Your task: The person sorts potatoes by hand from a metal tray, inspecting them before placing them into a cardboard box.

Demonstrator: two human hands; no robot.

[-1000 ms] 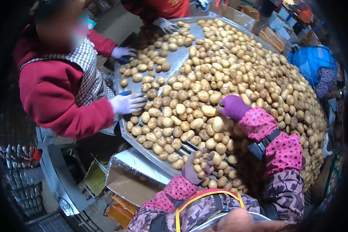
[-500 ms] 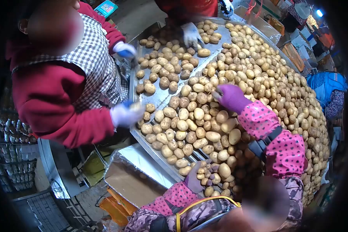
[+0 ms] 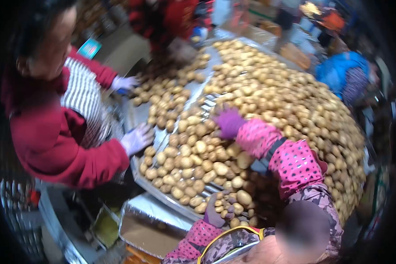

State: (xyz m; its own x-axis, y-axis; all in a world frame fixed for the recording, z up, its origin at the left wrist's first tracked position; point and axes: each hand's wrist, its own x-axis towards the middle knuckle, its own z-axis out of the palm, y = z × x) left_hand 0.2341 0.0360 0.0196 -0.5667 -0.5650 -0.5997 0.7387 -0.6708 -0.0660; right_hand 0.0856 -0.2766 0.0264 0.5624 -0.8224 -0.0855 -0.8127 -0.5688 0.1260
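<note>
My left hand, in a purple glove, is at the near edge of the metal sorting table. Its fingers curl around a handful of small potatoes, with fingertips showing between them. My right hand, gloved in purple too, reaches over the potatoes, beside bare metal slats. Its fingers look apart and slightly blurred, and I see nothing held in them. Larger potatoes lie between my two hands, some over more slats near my left hand.
A co-worker in a red top stands at left, with one gloved hand by the table's edge and another farther back. Another person's blurred hand is at the far end. A foil-lined cardboard box stands below the table. Potatoes pile at right.
The view has shifted. My right hand has swept across the potatoes, and slats now show beside it. My left hand stays near the edge. The red-topped co-worker's nearer hand now has its fingers spread.
</note>
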